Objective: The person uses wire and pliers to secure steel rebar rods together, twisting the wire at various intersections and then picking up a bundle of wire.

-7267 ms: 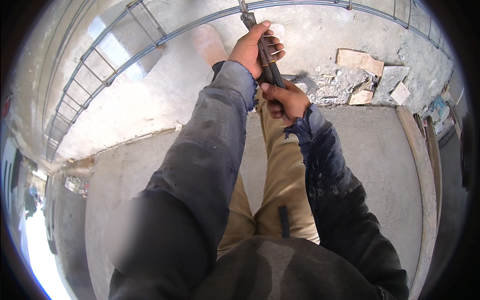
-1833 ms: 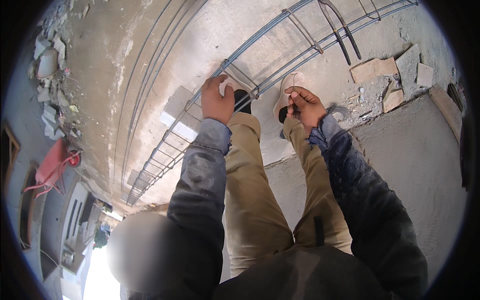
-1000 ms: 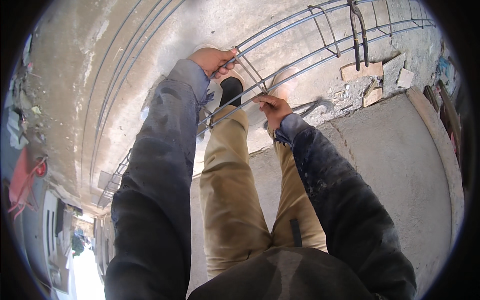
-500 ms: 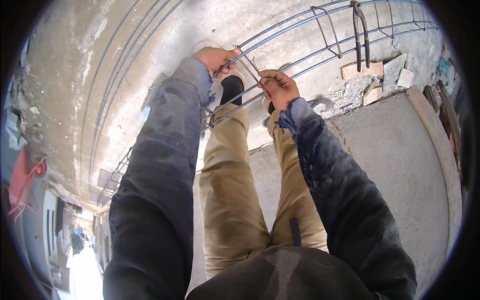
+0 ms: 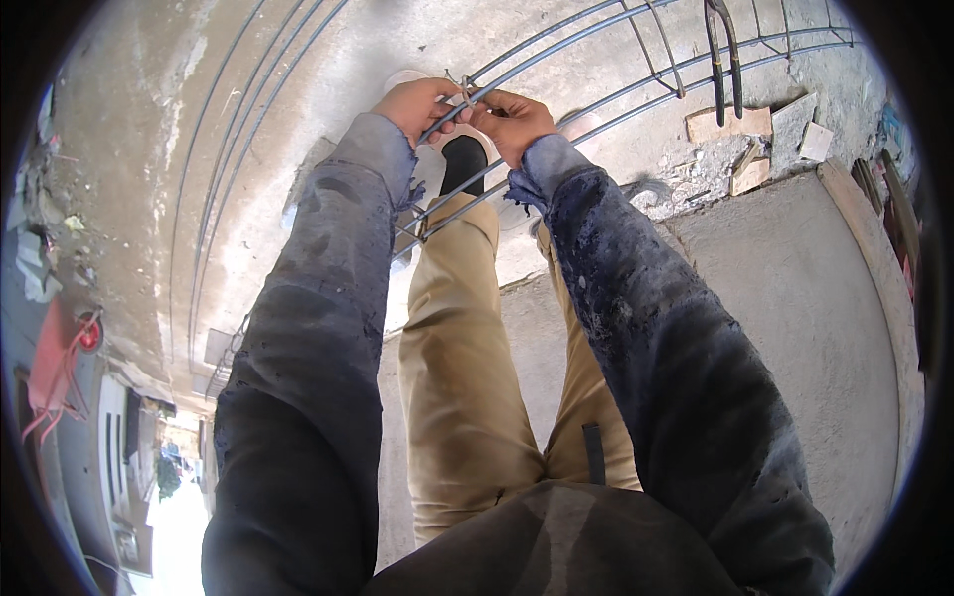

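Head: hands apparently crowd rebar edge.

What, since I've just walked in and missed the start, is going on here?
A person has both hands at a long steel-bar cage. The left hand grips the cage, and the right hand meets it at the same spot; whatever the right one may be pinching is too small to tell. The pincers rest against the cage farther right, in neither hand.
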A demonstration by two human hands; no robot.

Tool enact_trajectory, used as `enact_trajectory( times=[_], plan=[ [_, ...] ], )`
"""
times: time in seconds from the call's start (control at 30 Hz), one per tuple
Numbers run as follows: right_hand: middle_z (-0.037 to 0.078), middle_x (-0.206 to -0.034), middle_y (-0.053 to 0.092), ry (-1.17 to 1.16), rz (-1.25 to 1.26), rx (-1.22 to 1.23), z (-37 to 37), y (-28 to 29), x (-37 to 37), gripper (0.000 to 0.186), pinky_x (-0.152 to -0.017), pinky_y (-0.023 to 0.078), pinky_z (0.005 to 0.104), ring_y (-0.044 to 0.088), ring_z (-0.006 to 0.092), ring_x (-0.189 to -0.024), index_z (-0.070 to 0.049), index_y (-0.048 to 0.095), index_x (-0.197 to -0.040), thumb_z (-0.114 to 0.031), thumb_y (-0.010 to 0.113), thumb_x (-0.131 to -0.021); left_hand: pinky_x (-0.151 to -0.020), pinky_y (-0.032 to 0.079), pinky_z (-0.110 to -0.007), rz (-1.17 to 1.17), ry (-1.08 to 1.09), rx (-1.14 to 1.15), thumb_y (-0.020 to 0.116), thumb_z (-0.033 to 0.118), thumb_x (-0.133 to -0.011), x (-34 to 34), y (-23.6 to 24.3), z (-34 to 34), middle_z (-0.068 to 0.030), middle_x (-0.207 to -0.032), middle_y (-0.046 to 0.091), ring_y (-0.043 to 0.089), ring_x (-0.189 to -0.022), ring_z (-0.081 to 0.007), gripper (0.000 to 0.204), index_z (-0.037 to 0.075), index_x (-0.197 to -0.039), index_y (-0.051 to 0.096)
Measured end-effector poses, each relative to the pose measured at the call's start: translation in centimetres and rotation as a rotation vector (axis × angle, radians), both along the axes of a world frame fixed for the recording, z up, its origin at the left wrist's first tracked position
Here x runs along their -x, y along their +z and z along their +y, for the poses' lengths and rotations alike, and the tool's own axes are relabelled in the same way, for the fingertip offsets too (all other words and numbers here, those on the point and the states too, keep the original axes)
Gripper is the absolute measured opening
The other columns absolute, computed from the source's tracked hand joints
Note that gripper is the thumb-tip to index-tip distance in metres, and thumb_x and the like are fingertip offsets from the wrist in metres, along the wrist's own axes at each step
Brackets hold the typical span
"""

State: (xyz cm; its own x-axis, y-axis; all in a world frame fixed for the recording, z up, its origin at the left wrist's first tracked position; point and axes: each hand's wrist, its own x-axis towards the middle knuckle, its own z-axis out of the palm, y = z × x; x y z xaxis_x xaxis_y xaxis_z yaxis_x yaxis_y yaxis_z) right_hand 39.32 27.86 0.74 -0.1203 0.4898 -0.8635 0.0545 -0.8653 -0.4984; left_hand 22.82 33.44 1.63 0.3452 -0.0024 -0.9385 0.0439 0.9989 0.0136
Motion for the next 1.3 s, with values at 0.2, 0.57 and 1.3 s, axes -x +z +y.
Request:
enact_trajectory(
  times=[0.2,0.57,1.3],
  plan=[
    [0.004,-0.075,0.062,-0.04,-0.054,0.003,0.1,0.6,0.7,0.03,-0.061,0.044,0.0247,0.052,0.0114,-0.065,0.0,0.065,-0.094,-0.023,0.07,-0.077,-0.07,0.045,-0.028,0.274,-0.138,-0.336,0.06,0.039,-0.079,-0.1,0.8,1.1,-0.0031,-0.08,0.062,0.057,-0.081,-0.0151,0.039,0.008,-0.103,0.061],
    [0.007,-0.092,0.065,0.152,-0.041,-0.062,0.4,0.7,-0.8,0.034,-0.078,0.046,0.0237,0.057,0.0105,-0.085,0.001,0.061,-0.105,-0.022,0.067,-0.081,-0.069,0.048,-0.037,0.249,-1.374,-0.976,0.052,0.027,-0.083,-1.2,-0.1,5.4,-0.012,-0.078,0.065,0.062,-0.072,-0.0246,0.027,0.004,-0.088,0.065],
    [0.013,-0.093,0.065,0.533,-0.322,-0.477,1.1,1.7,-2.4,0.021,-0.076,0.049,0.0329,0.063,0.0275,-0.083,-0.009,0.066,-0.098,-0.02,0.054,-0.085,-0.077,0.047,-0.038,0.079,-1.248,-1.142,0.048,0.022,-0.083,0.8,1.9,5.4,-0.0128,-0.087,0.063,0.061,-0.083,-0.0279,0.022,0.007,-0.094,0.061]
  ],
)
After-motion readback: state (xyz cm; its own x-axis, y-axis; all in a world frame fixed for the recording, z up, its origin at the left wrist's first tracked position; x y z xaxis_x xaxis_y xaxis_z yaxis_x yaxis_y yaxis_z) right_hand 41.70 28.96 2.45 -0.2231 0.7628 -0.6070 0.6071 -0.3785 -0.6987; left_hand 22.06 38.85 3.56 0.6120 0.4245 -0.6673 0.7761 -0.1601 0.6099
